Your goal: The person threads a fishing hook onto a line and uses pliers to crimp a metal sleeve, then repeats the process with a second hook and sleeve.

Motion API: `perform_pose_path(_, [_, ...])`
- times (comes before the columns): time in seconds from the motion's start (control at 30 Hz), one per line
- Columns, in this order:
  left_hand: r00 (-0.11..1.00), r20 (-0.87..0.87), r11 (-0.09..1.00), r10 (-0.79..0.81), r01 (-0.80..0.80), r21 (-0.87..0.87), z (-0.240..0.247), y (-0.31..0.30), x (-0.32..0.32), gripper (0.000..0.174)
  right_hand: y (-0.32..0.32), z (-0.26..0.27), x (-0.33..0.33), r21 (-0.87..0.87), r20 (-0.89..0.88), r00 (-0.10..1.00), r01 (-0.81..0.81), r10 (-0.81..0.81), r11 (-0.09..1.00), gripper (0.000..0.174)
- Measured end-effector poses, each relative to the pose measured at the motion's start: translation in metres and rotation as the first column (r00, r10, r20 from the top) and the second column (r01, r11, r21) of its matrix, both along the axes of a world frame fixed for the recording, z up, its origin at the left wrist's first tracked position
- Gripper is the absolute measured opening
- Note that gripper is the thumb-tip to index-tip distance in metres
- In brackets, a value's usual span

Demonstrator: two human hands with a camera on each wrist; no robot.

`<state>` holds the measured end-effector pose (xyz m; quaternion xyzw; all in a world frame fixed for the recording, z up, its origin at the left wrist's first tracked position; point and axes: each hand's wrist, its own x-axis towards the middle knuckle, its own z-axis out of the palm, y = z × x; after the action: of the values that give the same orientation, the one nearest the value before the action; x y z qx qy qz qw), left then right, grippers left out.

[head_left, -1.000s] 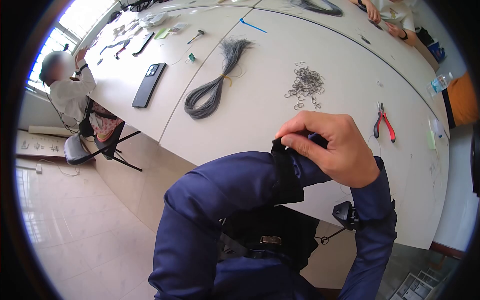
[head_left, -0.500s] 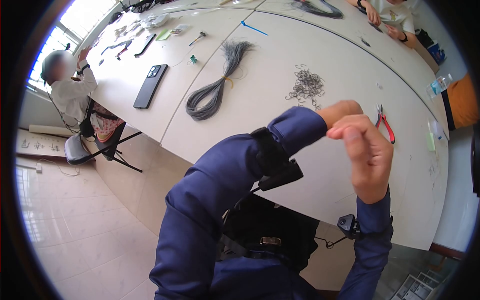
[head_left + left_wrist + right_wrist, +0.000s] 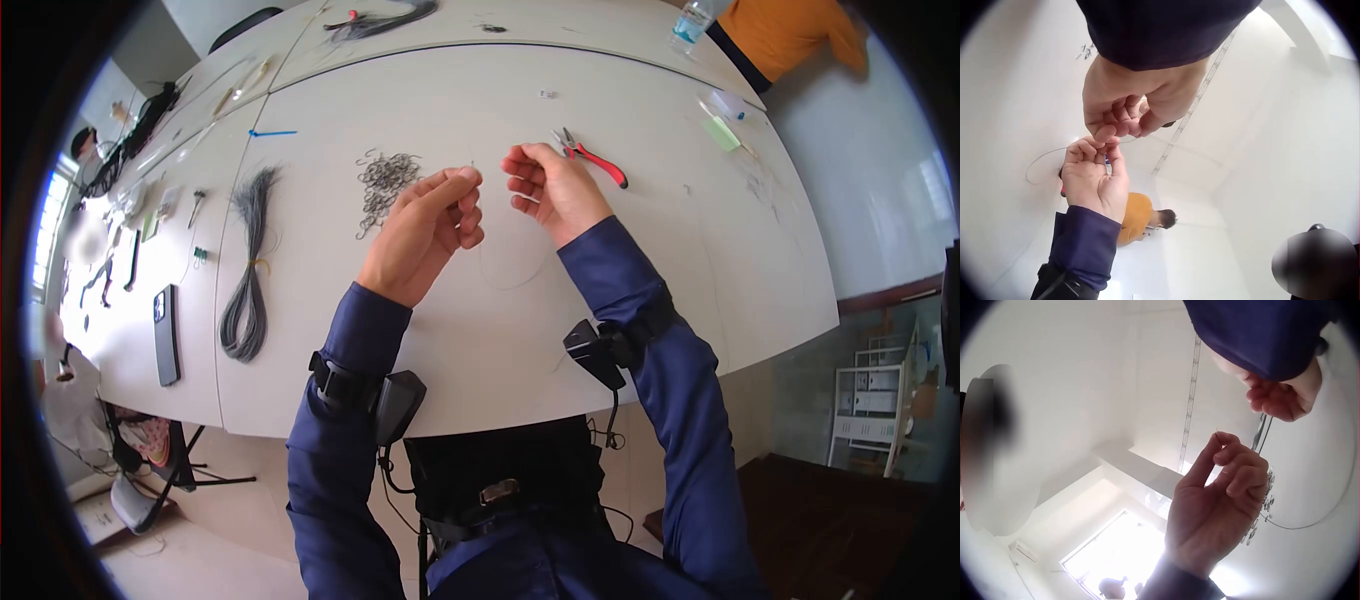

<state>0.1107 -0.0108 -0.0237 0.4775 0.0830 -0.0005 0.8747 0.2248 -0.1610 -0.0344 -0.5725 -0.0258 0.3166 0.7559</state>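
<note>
In the head view, my left hand (image 3: 425, 235) pinches a fine wire between thumb and index finger, its tip standing just above them. My right hand (image 3: 560, 195) is a little to the right, fingers loosely curved and apart from the left. A thin wire loop (image 3: 515, 288) hangs below and between the hands. The right wrist view shows the left hand (image 3: 1216, 509) with the wire tip at its fingertips, and the right hand (image 3: 1285, 397) above. In the left wrist view, the left hand (image 3: 1141, 94) is above the right hand (image 3: 1094, 181).
A pile of small metal hooks (image 3: 388, 180) lies beyond my left hand. Red-handled pliers (image 3: 600, 166) lie beyond my right. Further left are a bundle of grey wire (image 3: 243, 310), a phone (image 3: 166, 335) and a blue tie (image 3: 273, 133). A person in orange (image 3: 780, 40) is at the upper right.
My right hand has let go of the black strap on my left sleeve. Both hands now stand side by side over the table, and the head view has turned to the right.
</note>
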Motion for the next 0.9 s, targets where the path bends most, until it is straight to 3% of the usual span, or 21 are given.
perform_pose_path(0.07, [1.0,0.001,1.0,-0.016,0.016,-0.016,-0.007,-0.001,0.004,0.014,0.0,-0.002,-0.001,-0.02,-0.03,0.999,0.029,-0.03,0.999,0.022])
perform_pose_path(0.17, [1.0,0.016,1.0,-0.015,0.015,0.014,-0.015,0.0,0.004,0.014,0.001,-0.01,-0.005,-0.058,0.092,0.994,0.067,-0.062,0.996,0.024])
perform_pose_path(0.27, [1.0,-0.003,0.979,0.029,-0.028,0.204,-0.018,-0.005,0.003,0.015,0.004,-0.016,-0.008,-0.095,0.292,0.956,0.045,-0.015,0.994,0.025])
perform_pose_path(0.37, [0.996,0.048,0.957,0.079,-0.089,0.277,-0.02,-0.009,0.002,0.018,0.003,-0.027,-0.006,-0.127,0.476,0.876,-0.018,0.077,0.992,0.024])
perform_pose_path(0.43, [0.997,0.023,0.931,0.078,-0.081,0.355,-0.023,-0.006,0.003,0.02,0.0,-0.024,-0.013,-0.132,0.486,0.868,-0.043,0.103,0.99,0.024])
perform_pose_path(0.57, [0.98,0.078,0.931,0.183,-0.198,0.308,-0.024,-0.004,0.004,0.024,-0.002,-0.02,-0.022,-0.155,0.542,0.813,-0.151,0.212,0.976,0.029])
perform_pose_path(0.67, [0.981,0.045,0.946,0.189,-0.194,0.26,-0.023,0.0,0.003,0.024,-0.001,-0.012,-0.032,-0.175,0.521,0.804,-0.228,0.287,0.958,0.029])
perform_pose_path(0.77, [0.981,0.043,0.927,0.188,-0.192,0.323,-0.025,0.001,0.003,0.024,-0.002,-0.015,-0.033,-0.219,0.508,0.806,-0.221,0.304,0.95,0.029])
perform_pose_path(0.9, [0.978,0.127,0.801,0.167,-0.21,0.561,-0.027,-0.002,0.0,0.022,-0.005,-0.014,-0.033,-0.188,0.545,0.811,-0.128,0.212,0.974,0.027])
